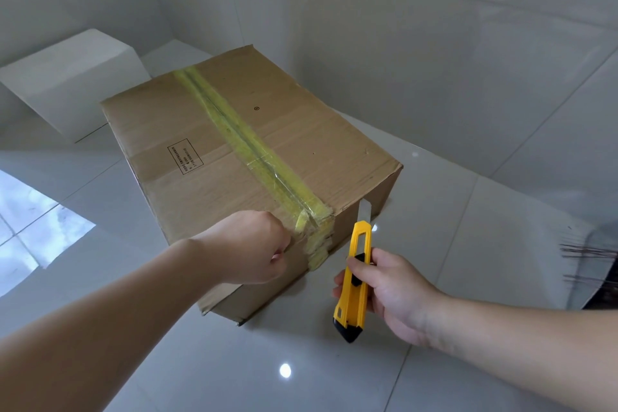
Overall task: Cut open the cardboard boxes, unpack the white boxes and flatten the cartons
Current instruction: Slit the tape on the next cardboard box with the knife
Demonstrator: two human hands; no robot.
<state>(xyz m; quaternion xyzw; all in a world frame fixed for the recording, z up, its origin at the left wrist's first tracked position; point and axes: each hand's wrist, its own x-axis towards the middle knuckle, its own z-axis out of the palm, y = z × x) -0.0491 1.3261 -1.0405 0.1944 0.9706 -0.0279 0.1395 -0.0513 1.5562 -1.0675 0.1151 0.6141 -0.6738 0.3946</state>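
Note:
A sealed brown cardboard box [284,140] sits on the glossy tiled floor, with a strip of yellow tape [240,134] running down its top seam and over the near edge. My left hand [254,244] is a closed fist pressed against the box's near upper edge, just left of the tape end. My right hand [388,291] grips a yellow utility knife [356,274] with its blade extended upward, beside the box's near right corner. The blade tip stands close to the box's side; I cannot tell if it touches.
A white box [70,84] rests on the floor at the back left, behind the carton. White tiled walls rise behind and to the right. A dark object [598,264] shows at the right edge. Bright window reflections lie on the floor at the left.

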